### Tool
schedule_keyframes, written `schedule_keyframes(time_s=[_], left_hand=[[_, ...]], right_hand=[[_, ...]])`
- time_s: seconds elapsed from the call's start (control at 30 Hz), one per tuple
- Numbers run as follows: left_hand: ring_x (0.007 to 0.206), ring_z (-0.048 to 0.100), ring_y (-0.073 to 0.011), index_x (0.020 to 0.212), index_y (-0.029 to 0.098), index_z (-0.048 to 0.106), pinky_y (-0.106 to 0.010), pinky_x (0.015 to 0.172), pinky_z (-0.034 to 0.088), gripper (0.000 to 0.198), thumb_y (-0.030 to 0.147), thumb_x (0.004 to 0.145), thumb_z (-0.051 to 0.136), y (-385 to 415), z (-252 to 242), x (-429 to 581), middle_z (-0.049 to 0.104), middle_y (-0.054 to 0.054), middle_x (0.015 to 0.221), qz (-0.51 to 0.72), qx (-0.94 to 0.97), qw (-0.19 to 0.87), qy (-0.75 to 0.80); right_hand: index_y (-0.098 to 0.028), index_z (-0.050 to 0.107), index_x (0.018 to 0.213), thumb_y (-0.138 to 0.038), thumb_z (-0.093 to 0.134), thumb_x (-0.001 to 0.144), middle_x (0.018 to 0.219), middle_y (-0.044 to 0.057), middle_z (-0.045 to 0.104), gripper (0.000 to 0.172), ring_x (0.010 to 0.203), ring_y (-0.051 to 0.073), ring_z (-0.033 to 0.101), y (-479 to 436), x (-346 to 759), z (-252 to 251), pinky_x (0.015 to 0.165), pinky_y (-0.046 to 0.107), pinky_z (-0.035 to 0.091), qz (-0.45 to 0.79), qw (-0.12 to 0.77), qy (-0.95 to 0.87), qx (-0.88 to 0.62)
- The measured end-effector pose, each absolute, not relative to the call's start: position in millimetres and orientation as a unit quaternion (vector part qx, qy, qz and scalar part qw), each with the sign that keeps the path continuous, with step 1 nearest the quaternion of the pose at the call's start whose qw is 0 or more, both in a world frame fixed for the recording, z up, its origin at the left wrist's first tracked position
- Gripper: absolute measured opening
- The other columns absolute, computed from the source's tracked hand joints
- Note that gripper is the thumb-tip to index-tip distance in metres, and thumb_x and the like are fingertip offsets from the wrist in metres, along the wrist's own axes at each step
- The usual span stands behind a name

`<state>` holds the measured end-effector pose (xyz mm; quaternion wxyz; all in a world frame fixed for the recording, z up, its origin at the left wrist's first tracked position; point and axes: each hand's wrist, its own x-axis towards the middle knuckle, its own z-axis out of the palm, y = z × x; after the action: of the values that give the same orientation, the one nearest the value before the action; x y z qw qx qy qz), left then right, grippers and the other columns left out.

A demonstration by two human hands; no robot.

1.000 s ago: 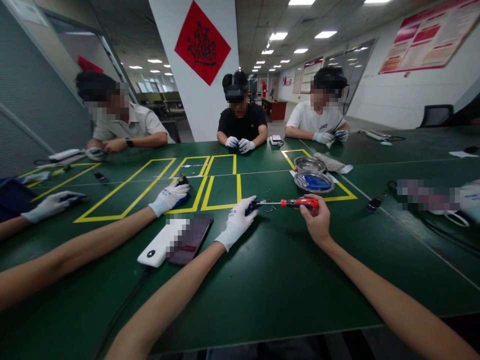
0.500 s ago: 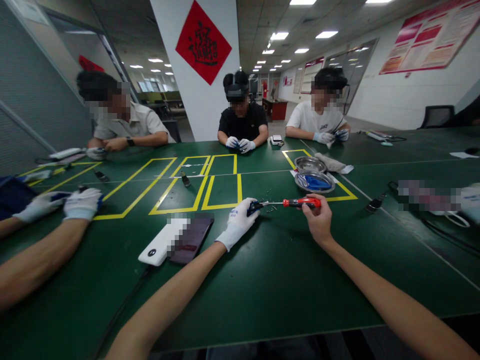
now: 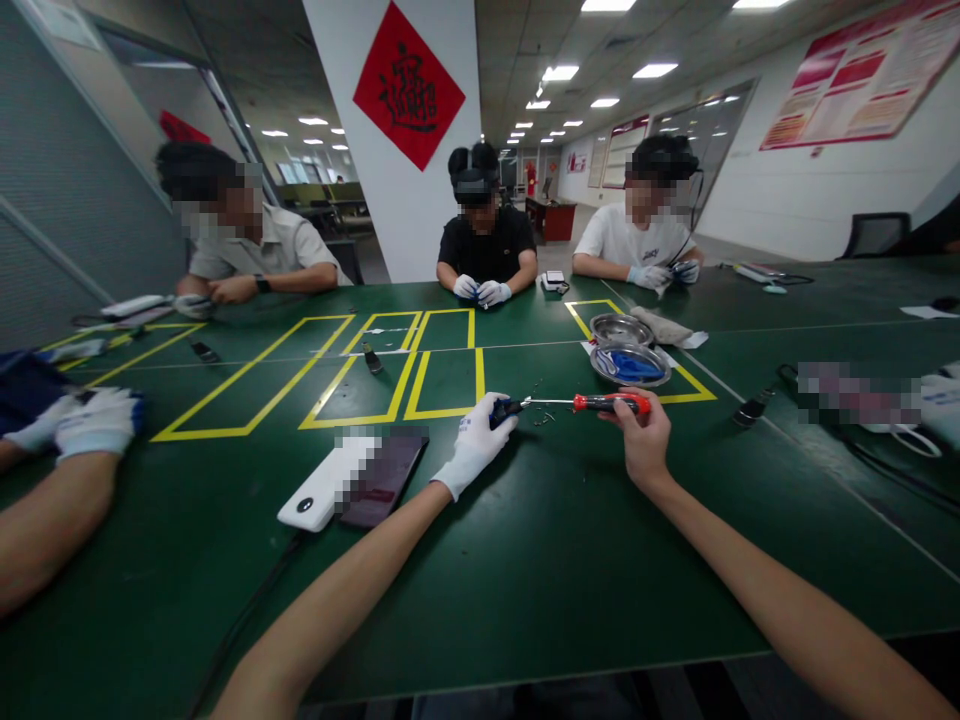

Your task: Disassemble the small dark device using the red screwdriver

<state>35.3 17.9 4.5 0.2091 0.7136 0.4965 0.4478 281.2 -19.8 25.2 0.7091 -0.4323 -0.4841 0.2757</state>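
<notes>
My left hand (image 3: pixel 480 440), in a white glove with dark blue fingertips, is closed around a small dark part (image 3: pixel 510 407). Most of that part is hidden by the fingers, so its kind is unclear. My bare right hand (image 3: pixel 645 435) grips the handle of a red and black screwdriver (image 3: pixel 611 402), which lies level and points left. Its thin metal shaft reaches to the right end of the dark part, where a small bright bit shows. Several small screws (image 3: pixel 544 418) lie loose on the green table just beneath the shaft.
Two metal bowls (image 3: pixel 630 378) stand beyond my right hand, the nearer with blue material inside. A white power bank (image 3: pixel 319 495) and a dark phone (image 3: pixel 386 480) lie left of my forearm. Co-workers sit across the table; a co-worker's gloved hand (image 3: pixel 97 425) is at left.
My right hand and the screwdriver have shifted slightly to the right, while my left hand stays nearly in place. The co-worker's gloved hands at left have moved further left.
</notes>
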Motion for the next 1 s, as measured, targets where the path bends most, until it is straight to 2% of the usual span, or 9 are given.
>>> schedule_keyframes(time_s=[0.17, 0.37, 0.5, 0.6, 0.73, 0.87, 1.0], left_hand=[[0.094, 0.061, -0.0203, 0.116, 0.021, 0.056, -0.035, 0.087, 0.047, 0.039, 0.027, 0.078, 0.061, 28.8, 0.7, 32.1, 0.065, -0.006, 0.106, 0.54, 0.619, 0.287, 0.493], [0.085, 0.061, -0.0181, 0.112, 0.017, 0.056, -0.034, 0.079, 0.051, 0.039, 0.032, 0.076, 0.062, 40.3, -7.5, 27.0, 0.063, -0.009, 0.103, 0.585, 0.547, 0.396, 0.45], [0.086, 0.061, -0.0166, 0.111, 0.019, 0.054, -0.034, 0.081, 0.052, 0.046, 0.031, 0.07, 0.069, 47.9, -17.0, 25.9, 0.062, -0.007, 0.101, 0.611, 0.529, 0.416, 0.417], [0.079, 0.061, -0.0154, 0.106, 0.018, 0.054, -0.036, 0.078, 0.053, 0.044, 0.031, 0.068, 0.07, 54.5, -21.9, 26.2, 0.059, -0.006, 0.098, 0.628, 0.489, 0.456, 0.398], [0.075, 0.06, -0.0137, 0.101, 0.018, 0.052, -0.037, 0.076, 0.054, 0.041, 0.029, 0.066, 0.071, 59.5, -22.3, 26.3, 0.057, -0.004, 0.095, 0.642, 0.441, 0.491, 0.391], [0.076, 0.059, -0.0132, 0.098, 0.018, 0.051, -0.034, 0.076, 0.053, 0.042, 0.028, 0.064, 0.073, 59.1, -21.9, 25.9, 0.058, -0.004, 0.093, 0.641, 0.45, 0.464, 0.414], [0.08, 0.058, -0.0133, 0.1, 0.019, 0.051, -0.032, 0.077, 0.052, 0.042, 0.029, 0.065, 0.071, 56.9, -23.8, 25.6, 0.058, -0.003, 0.094, 0.638, 0.481, 0.411, 0.439]], right_hand=[[-0.02, 0.058, 0.098, -0.035, 0.066, 0.077, 0.1, 0.001, 0.056, 0.027, 0.09, 0.018, 0.062, -11.2, 285.5, 18.8, 0.08, 0.038, 0.059, 0.32, 0.731, -0.432, -0.419], [-0.02, 0.058, 0.099, -0.035, 0.068, 0.075, 0.098, 0.002, 0.056, 0.03, 0.092, 0.02, 0.062, -10.8, 281.6, 8.9, 0.081, 0.042, 0.058, 0.38, 0.679, -0.458, -0.431], [-0.02, 0.057, 0.1, -0.037, 0.068, 0.075, 0.099, 0.003, 0.056, 0.033, 0.093, 0.021, 0.061, -14.3, 276.1, 3.8, 0.083, 0.042, 0.057, 0.388, 0.641, -0.497, -0.438], [-0.02, 0.056, 0.101, -0.037, 0.068, 0.075, 0.101, 0.004, 0.057, 0.033, 0.092, 0.021, 0.06, -16.5, 274.2, 1.8, 0.082, 0.041, 0.056, 0.385, 0.594, -0.551, -0.442], [-0.019, 0.056, 0.098, -0.033, 0.066, 0.075, 0.095, 0.004, 0.059, 0.029, 0.085, 0.019, 0.059, -22.9, 269.9, 3.9, 0.08, 0.037, 0.052, 0.306, 0.508, -0.654, -0.471], [-0.019, 0.055, 0.098, -0.026, 0.064, 0.076, 0.096, 0.004, 0.058, 0.025, 0.085, 0.018, 0.057, -36.1, 260.1, 9.5, 0.077, 0.032, 0.05, 0.239, 0.408, -0.768, -0.433], [-0.02, 0.057, 0.107, -0.024, 0.064, 0.075, 0.11, 0.008, 0.055, 0.033, 0.089, 0.019, 0.057, -48.1, 247.3, 12.0, 0.077, 0.032, 0.048, 0.167, 0.306, -0.859, -0.374]])
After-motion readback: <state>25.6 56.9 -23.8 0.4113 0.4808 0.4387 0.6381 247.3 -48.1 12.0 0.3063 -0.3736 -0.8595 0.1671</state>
